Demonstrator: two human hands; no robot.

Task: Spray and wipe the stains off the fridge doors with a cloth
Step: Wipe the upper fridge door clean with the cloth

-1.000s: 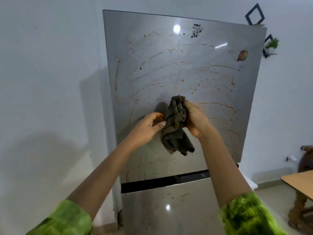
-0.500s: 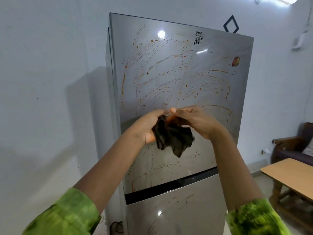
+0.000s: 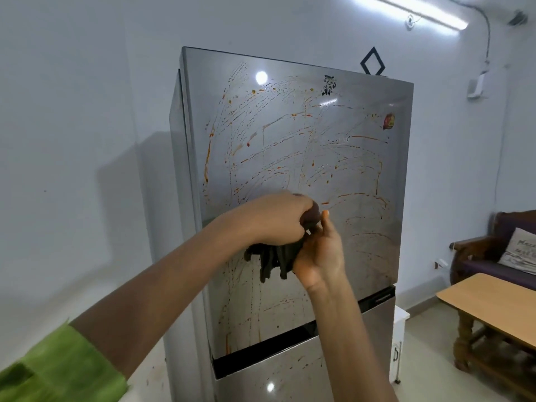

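Observation:
A tall silver fridge stands ahead. Its upper door [image 3: 290, 134] is streaked all over with orange-red stains, and its lower door [image 3: 290, 369] carries a few specks. In front of the upper door both hands hold a dark brown cloth [image 3: 272, 258]. My left hand [image 3: 275, 219] is closed over the top of the bunched cloth, knuckles up. My right hand [image 3: 319, 250] cups it from the right and below, palm toward me. Loose folds of cloth hang beneath the hands. No spray bottle is in view.
A white wall runs along the left and behind the fridge. A wooden table [image 3: 493, 309] stands at the right, with a dark sofa and cushion [image 3: 519, 250] beyond it. A small white unit [image 3: 400, 343] sits low beside the fridge's right side.
My left hand has come over the top of the cloth and closed on it, while my right hand has turned under it. The view has shifted, so the fridge sits further right and lower.

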